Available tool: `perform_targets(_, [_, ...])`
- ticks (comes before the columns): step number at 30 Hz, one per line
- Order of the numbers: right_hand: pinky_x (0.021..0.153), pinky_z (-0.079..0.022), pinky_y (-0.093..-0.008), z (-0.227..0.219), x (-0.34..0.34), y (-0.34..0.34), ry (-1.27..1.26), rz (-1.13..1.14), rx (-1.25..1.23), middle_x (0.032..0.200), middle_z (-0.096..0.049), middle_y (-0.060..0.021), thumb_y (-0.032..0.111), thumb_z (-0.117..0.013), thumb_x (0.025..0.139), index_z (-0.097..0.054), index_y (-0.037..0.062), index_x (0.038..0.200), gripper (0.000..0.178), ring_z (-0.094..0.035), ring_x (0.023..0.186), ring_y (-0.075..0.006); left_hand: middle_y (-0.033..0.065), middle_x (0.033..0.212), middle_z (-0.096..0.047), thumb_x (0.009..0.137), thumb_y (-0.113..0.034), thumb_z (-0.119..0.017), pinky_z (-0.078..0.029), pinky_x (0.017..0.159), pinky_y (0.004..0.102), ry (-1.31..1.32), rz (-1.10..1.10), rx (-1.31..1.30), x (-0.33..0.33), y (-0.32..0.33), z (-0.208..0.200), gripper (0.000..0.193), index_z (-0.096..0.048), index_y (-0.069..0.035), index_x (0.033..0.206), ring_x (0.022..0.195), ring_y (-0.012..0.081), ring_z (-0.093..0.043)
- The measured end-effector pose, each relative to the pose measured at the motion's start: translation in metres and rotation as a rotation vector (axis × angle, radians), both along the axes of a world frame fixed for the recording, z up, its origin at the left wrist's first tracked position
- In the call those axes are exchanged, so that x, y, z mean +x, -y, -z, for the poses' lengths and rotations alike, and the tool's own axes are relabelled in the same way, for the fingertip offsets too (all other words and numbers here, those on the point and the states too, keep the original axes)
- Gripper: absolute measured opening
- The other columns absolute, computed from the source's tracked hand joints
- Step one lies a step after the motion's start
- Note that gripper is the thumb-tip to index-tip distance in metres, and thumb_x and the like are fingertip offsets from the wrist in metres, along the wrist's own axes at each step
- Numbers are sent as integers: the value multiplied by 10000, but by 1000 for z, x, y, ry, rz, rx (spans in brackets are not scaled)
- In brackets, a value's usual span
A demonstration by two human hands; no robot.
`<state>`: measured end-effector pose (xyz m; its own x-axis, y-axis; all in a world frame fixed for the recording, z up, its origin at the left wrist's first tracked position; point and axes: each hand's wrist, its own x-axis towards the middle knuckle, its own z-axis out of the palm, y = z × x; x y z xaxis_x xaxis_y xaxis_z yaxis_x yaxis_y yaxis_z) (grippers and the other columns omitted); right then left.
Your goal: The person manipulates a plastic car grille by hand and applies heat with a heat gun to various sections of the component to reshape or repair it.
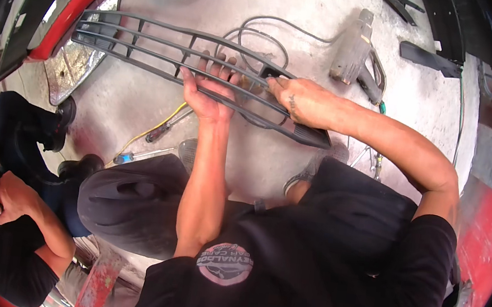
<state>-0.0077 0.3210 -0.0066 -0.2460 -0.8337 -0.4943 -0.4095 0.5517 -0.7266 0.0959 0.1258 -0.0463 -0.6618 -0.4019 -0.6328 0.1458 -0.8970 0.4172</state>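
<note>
A long black plastic car grille (pixel 166 53) with several slats is held up over the floor in front of me, slanting from upper left to lower right. My left hand (pixel 209 92) supports it from below, palm up, fingers behind the slats and thumb at the lower edge. Toward the grille's right end, my right hand (pixel 303 102) grips the frame from above with bent fingers, beside a small dark rectangular recess (pixel 274 72). What the right fingertips touch is partly hidden.
A grey heat gun (pixel 352 53) lies beyond my right hand, near a looped black cord (pixel 264 17). Screwdrivers (pixel 160 131) lie near my left knee. At left, a person (pixel 8 193) sits with hands together. A red car panel (pixel 80 10) stands at upper left; black trim pieces (pixel 429 59) lie at upper right.
</note>
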Motion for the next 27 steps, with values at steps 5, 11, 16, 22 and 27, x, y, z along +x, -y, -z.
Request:
perform_targets(5, [643,-538,-485,-48,4,-1,-434,-67,-206,882,-639,-208,53,-546,891,-591,-83,1210,350,-653,733,-401,207,1434,-435,988,-617,-464,-314,1130,629,-52,4,-65,1,7,-3,733,-420,-58,1460,1353,413,-409])
perform_targets(11, [781,-581,-418,-74,-31,20,-569,-43,-307,1128,-662,-234,39,-659,812,-558,-48,1339,544,-683,954,-372,183,1295,-554,1000,-587,-473,-429,1028,578,-19,-89,2,7,2,-1,640,-468,-100,1415,1176,390,-544])
perform_targets(16, [1049,-470,-415,-16,-50,41,53,134,-348,1368,-598,-260,88,-591,930,-444,-41,1477,581,-600,1249,-345,190,1335,-528,995,-595,-478,-396,1070,596,-105,-4,-33,7,-6,-5,651,-469,-93,1409,1236,397,-508])
perform_targets(22, [952,-504,-395,-36,-41,56,156,-11,-377,1261,-641,-260,-34,-532,836,-467,-25,1466,634,-643,1140,-320,208,1367,-491,1003,-579,-473,-385,1077,623,-81,-32,8,20,-6,-7,636,-455,-79,1394,1259,414,-500])
perform_targets(27, [836,-529,-385,-16,-33,54,30,-101,-438,1103,-686,-226,-42,-529,837,-507,10,1448,614,-666,949,-287,243,1397,-467,1004,-565,-482,-363,1095,631,-91,5,12,32,-7,3,651,-418,-56,1404,1271,449,-488])
